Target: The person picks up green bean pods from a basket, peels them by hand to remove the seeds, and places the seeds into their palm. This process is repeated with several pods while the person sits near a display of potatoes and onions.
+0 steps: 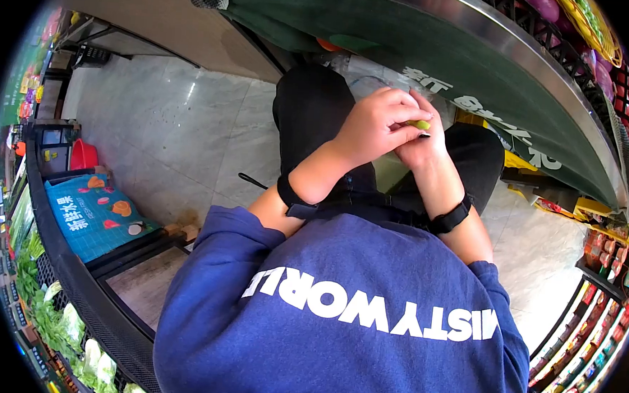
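Both of my hands meet above my knees. My left hand [380, 125] is closed, its fingers and thumb pinching a small yellow-green piece of vegetable [421, 124]. Pressed against it from the other side is my right hand [424, 149], its fingers curled and partly hidden. A small dark thing [425, 135] shows between the hands, too small to name. Beneath them, between my legs, part of a pale green surface [389, 174] is visible. Clear plastic [368, 83] lies on the floor beyond my hands.
A dark green display stand [382, 28] with a metal edge curves close in front. On the left are a blue printed mat [97, 216], a red basin [84, 155] and leafy vegetables [69, 325]. Shelves of packaged goods [583, 342] stand at the right.
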{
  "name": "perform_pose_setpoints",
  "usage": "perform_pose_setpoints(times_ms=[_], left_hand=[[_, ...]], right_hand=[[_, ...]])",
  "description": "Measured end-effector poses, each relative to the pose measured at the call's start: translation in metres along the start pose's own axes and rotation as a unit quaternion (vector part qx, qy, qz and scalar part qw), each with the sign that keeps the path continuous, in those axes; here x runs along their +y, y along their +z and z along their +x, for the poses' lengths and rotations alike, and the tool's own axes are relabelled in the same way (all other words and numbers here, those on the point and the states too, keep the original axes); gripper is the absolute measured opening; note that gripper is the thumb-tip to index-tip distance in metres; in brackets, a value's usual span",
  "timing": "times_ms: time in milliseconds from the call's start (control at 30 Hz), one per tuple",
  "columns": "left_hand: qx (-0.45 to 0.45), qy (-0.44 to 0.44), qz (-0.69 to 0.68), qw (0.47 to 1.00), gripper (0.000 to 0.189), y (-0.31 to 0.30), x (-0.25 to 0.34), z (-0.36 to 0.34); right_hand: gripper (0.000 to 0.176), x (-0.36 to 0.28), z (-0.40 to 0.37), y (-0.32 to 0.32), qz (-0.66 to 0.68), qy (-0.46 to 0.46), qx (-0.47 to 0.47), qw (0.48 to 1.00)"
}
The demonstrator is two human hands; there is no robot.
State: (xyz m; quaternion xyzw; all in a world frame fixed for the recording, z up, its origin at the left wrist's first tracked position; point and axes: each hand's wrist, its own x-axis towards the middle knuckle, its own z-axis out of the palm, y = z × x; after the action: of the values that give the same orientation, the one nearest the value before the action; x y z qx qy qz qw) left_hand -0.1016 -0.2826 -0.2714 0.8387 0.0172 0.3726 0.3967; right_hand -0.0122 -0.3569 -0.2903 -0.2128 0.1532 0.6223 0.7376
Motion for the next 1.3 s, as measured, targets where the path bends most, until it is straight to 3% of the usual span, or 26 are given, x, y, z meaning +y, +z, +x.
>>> perform_pose_setpoints(times_ms=[167, 267, 367, 433, 467, 533, 667, 733, 833, 967, 1033, 1267, 1300], left_hand=[[-0.02, -0.032, -0.022, 0.999, 0.024, -0.004, 0.005, 0.001], [-0.062, -0.012, -0.054, 0.997, 0.024, -0.005, 0.002, 0.001], [-0.121, 0.023, -0.01, 0.992, 0.036, -0.01, 0.011, 0.007], [-0.112, 0.055, -0.011, 0.992, 0.03, -0.01, 0.014, 0.012], [-0.112, 0.055, -0.012, 0.992, 0.03, -0.009, 0.011, 0.008], [-0.102, 0.027, -0.044, 0.993, 0.023, -0.008, 0.003, 0.0], [-0.07, 0.011, -0.097, 0.993, 0.024, -0.005, 0.001, -0.004], [-0.068, -0.047, -0.118, 0.99, 0.019, -0.006, 0.004, -0.004], [-0.067, -0.095, -0.146, 0.982, 0.018, -0.008, 0.006, -0.004], [-0.063, -0.102, -0.153, 0.981, 0.018, -0.007, 0.003, -0.006], [-0.05, -0.16, -0.218, 0.961, 0.015, -0.006, 0.002, -0.008], [-0.034, -0.16, -0.2, 0.966, 0.01, -0.005, -0.004, -0.009], [-0.018, -0.154, -0.179, 0.971, 0.01, -0.005, -0.004, -0.008]], right_hand=[[0.031, 0.003, 0.005, -0.006, -0.033, -0.015, -0.012, 0.999], [0.032, -0.002, -0.004, -0.008, 0.006, 0.013, -0.066, 0.998], [0.025, -0.004, -0.008, -0.01, -0.021, 0.04, -0.148, 0.988], [0.026, 0.0, -0.011, 0.0, -0.015, 0.011, -0.036, 0.999], [0.026, 0.002, -0.011, 0.005, -0.015, 0.01, -0.036, 0.999], [0.027, 0.003, -0.011, 0.011, -0.037, 0.01, 0.057, 0.998], [0.028, -0.001, 0.0, -0.01, -0.032, 0.028, -0.008, 0.999], [0.028, -0.002, 0.003, -0.015, -0.007, 0.049, -0.063, 0.997], [0.027, 0.0, 0.002, -0.011, -0.058, 0.005, 0.013, 0.998], [0.027, 0.003, 0.0, -0.006, -0.063, 0.01, 0.012, 0.998], [0.022, 0.009, -0.009, 0.015, -0.08, -0.021, 0.099, 0.992], [0.024, 0.006, -0.005, 0.002, -0.076, -0.035, 0.08, 0.993], [0.025, 0.005, -0.003, -0.001, -0.037, -0.024, 0.045, 0.998]])
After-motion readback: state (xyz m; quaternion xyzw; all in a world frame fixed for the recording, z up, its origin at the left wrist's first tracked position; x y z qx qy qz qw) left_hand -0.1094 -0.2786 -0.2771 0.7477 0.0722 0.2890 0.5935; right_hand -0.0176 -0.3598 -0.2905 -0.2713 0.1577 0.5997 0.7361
